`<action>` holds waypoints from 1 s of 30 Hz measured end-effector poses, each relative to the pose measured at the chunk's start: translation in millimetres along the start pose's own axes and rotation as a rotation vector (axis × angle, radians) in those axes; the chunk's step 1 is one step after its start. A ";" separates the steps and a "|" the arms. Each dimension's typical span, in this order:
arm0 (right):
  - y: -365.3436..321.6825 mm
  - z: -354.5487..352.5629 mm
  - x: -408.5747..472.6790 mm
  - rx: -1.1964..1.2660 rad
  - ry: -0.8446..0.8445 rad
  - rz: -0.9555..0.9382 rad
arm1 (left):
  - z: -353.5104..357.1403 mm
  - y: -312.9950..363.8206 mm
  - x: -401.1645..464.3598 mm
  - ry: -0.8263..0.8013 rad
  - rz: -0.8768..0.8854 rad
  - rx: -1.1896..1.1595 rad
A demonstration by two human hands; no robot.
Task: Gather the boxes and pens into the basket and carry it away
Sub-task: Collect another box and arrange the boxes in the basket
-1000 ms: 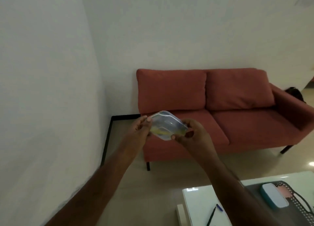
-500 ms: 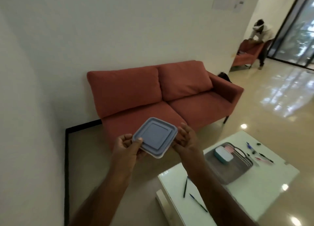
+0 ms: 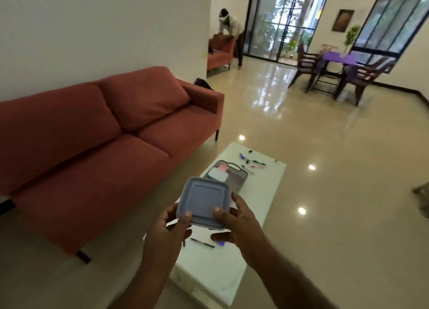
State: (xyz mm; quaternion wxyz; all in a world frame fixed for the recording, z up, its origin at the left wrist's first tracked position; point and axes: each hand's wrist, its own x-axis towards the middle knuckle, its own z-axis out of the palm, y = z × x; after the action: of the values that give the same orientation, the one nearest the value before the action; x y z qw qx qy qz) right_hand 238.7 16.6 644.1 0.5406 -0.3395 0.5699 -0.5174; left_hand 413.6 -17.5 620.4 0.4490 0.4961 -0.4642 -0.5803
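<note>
While your left hand [image 3: 167, 230] and right hand [image 3: 236, 222] each keep a closed grip on the blue box [image 3: 204, 205], it sits level above the worktop [image 3: 262, 192]; the basket [image 3: 234, 177] lies just beyond, nearer your right.

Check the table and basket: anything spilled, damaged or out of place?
Nothing is spilled or damaged. Pens lie loose beyond the basket, and another pen lies nearer on the table. Both hands, left and right, hold the box.
</note>
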 end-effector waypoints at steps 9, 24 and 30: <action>-0.4 -148.6 32.8 0.052 0.182 0.001 | 112.4 -32.1 51.4 -0.074 0.016 0.275; -21.8 -352.3 183.4 -0.069 0.046 0.159 | 266.1 -86.7 158.1 0.198 0.213 1.161; -22.6 -353.1 257.8 -0.089 -0.037 0.215 | 271.3 -102.6 231.0 0.172 0.138 1.334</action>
State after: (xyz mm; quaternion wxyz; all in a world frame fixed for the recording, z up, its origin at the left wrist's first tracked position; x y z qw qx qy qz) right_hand -154.5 -154.0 555.2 0.5877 -0.3095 0.6154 -0.4245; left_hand 113.9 -202.0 503.5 0.1179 0.6807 -0.7163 -0.0982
